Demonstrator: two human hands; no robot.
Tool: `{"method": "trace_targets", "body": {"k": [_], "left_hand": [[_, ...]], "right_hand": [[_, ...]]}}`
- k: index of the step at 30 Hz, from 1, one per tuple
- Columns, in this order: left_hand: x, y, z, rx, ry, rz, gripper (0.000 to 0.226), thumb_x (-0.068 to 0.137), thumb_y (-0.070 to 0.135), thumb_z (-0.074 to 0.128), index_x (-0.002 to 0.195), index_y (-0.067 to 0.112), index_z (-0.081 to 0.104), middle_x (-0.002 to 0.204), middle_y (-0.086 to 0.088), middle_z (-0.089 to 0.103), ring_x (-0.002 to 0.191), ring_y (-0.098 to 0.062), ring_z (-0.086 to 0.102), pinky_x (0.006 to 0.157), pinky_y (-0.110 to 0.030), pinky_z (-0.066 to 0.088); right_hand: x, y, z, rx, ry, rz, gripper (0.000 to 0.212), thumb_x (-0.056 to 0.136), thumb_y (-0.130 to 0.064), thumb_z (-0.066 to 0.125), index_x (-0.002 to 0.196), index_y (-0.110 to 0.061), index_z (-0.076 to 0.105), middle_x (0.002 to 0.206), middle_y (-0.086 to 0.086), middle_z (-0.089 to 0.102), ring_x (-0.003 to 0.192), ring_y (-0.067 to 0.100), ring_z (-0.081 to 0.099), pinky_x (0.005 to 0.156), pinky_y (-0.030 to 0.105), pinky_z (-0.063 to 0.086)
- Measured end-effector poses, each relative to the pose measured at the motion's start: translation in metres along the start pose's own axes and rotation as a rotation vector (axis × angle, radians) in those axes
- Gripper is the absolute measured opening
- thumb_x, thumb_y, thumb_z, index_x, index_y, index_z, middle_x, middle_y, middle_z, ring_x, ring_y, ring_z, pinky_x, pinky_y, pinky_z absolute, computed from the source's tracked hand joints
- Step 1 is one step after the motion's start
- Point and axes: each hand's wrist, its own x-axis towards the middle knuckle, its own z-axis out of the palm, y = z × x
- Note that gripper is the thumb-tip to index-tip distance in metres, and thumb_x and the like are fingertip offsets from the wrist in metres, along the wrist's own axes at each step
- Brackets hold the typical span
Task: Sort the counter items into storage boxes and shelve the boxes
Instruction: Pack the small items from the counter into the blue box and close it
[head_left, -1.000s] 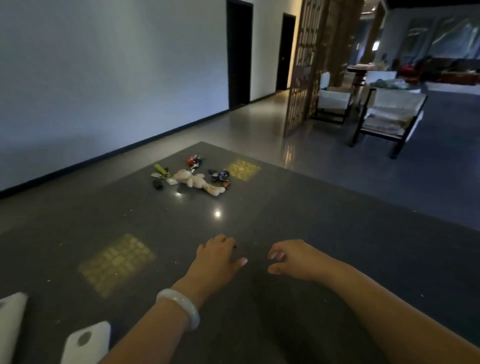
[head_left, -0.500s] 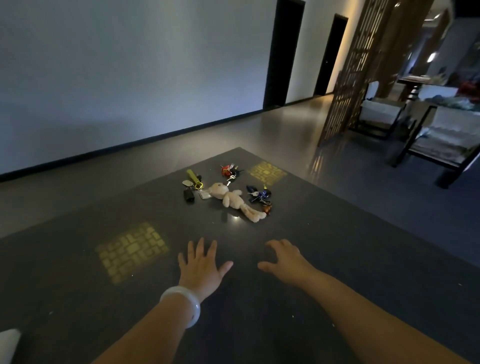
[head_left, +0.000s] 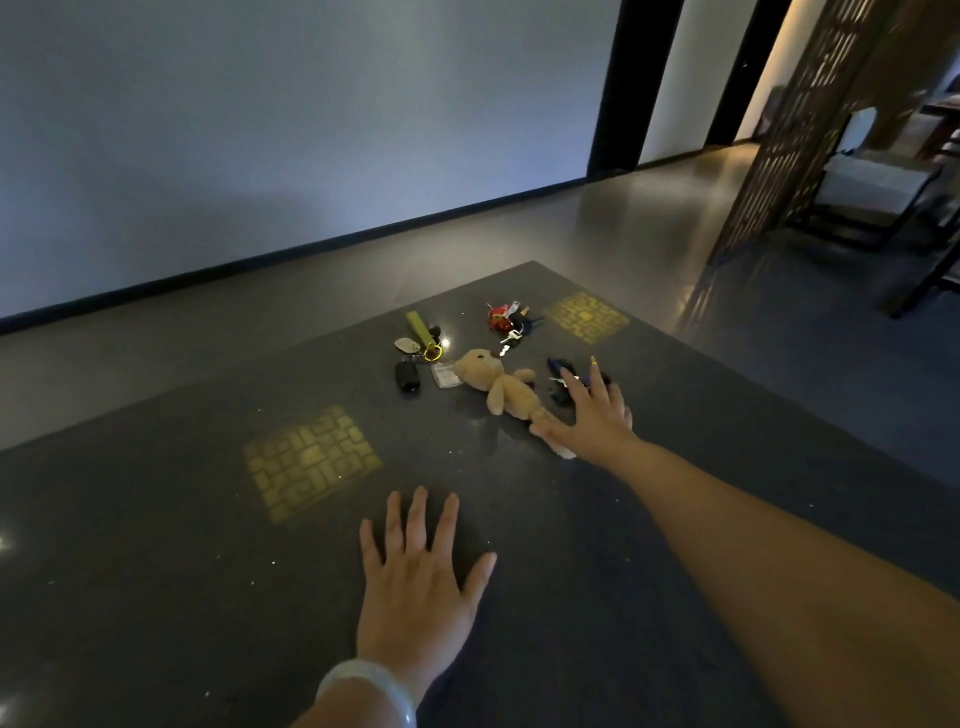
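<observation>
Now right hand (head_left: 597, 415) spread over teddy bear (head_left: 498, 384) legs; left hand (head_left: 415, 577) flat on counter (head_left: 156, 571).

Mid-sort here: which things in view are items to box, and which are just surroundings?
To sort:
plush bear
key fob bunch with green strap
red keychain with keys
dark blue keychain, under the right hand

Surroundings:
counter
gold inlay patches
chairs
lattice screen
</observation>
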Motion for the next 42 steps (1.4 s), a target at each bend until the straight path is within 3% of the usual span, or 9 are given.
{"method": "trace_targets", "body": {"k": [2,6,19,24,27,31,35,39,42], "left_hand": [[0.001,0.000,0.000,0.006,-0.002,-0.005,0.084,0.077,0.080,-0.010,0.149,0.038,-0.007,0.160,0.003,-0.006,0.147,-0.026,-0.014,0.116,-0.055,-0.007],[0.002,-0.001,0.000,0.010,-0.007,-0.016,0.085,0.077,0.080,-0.009,0.150,0.038,-0.004,0.161,0.002,-0.004,0.147,-0.026,-0.012,0.116,-0.055,-0.006],[-0.003,-0.004,-0.011,-0.018,-0.053,0.040,0.075,0.090,0.070,0.015,0.154,0.031,0.004,0.162,-0.004,-0.003,0.147,-0.028,-0.010,0.117,-0.054,-0.004],[-0.042,0.008,-0.017,-0.156,-0.094,0.077,0.072,0.096,0.055,0.039,0.153,0.020,0.013,0.161,-0.007,0.006,0.148,-0.026,-0.003,0.119,-0.045,0.000],[-0.088,0.032,-0.018,-0.371,-0.007,0.076,0.067,0.095,0.039,0.050,0.150,0.017,0.018,0.155,-0.010,0.020,0.144,-0.026,0.014,0.119,-0.043,0.015],[-0.122,0.062,-0.019,-0.440,0.110,0.214,0.060,0.098,0.042,0.041,0.150,0.030,0.013,0.155,-0.005,0.015,0.143,-0.024,0.014,0.114,-0.045,0.026],[-0.117,0.077,-0.020,-0.374,-0.029,0.384,0.055,0.097,0.050,0.037,0.148,0.042,0.017,0.158,0.006,-0.004,0.145,-0.029,0.001,0.111,-0.054,0.023],[-0.117,0.079,-0.010,-0.313,-0.147,0.424,0.043,0.098,0.049,0.036,0.140,0.040,0.037,0.158,0.006,-0.008,0.144,-0.030,0.014,0.116,-0.056,0.016],[-0.120,0.077,-0.007,-0.389,-0.119,0.432,0.033,0.098,0.044,0.043,0.126,0.031,0.053,0.159,0.003,-0.002,0.143,-0.028,0.021,0.116,-0.049,0.021]], "right_hand": [[0.009,-0.002,0.008,-0.045,0.004,-0.009,0.082,0.083,-0.069,0.050,0.150,-0.036,0.017,0.160,0.002,-0.010,0.145,0.036,0.001,0.115,0.051,0.012],[-0.017,-0.001,0.028,-0.189,0.235,-0.100,0.049,0.095,-0.053,0.043,0.134,-0.023,0.045,0.147,0.008,0.024,0.127,0.030,0.032,0.106,0.042,0.033],[-0.219,0.025,0.066,-0.235,0.347,-0.162,0.037,0.092,-0.054,0.043,0.117,-0.028,0.053,0.122,-0.001,0.045,0.104,0.017,0.045,0.088,0.033,0.044],[-0.290,0.034,0.067,-0.182,0.262,-0.161,0.044,0.090,-0.060,0.039,0.123,-0.032,0.049,0.127,-0.006,0.040,0.108,0.012,0.041,0.094,0.031,0.041],[-0.328,0.040,0.071,-0.190,0.176,-0.132,0.046,0.089,-0.060,0.043,0.128,-0.035,0.045,0.132,-0.008,0.036,0.113,0.011,0.037,0.099,0.031,0.037],[-0.370,0.050,0.070,-0.199,0.067,-0.126,0.047,0.087,-0.062,0.045,0.128,-0.040,0.039,0.135,-0.011,0.030,0.117,0.012,0.031,0.102,0.034,0.033],[-0.387,0.058,0.053,-0.017,0.062,-0.102,0.055,0.086,-0.062,0.049,0.136,-0.042,0.037,0.141,-0.019,0.023,0.121,0.006,0.033,0.103,0.030,0.036],[-0.382,0.069,0.043,0.072,0.236,-0.008,0.058,0.091,-0.043,0.057,0.143,-0.037,0.032,0.150,-0.016,0.010,0.130,0.010,0.032,0.099,0.025,0.042],[-0.372,0.074,0.044,0.058,0.154,0.024,0.063,0.094,-0.039,0.054,0.148,-0.039,0.022,0.155,-0.014,0.005,0.135,0.015,0.025,0.108,0.034,0.036]]}}
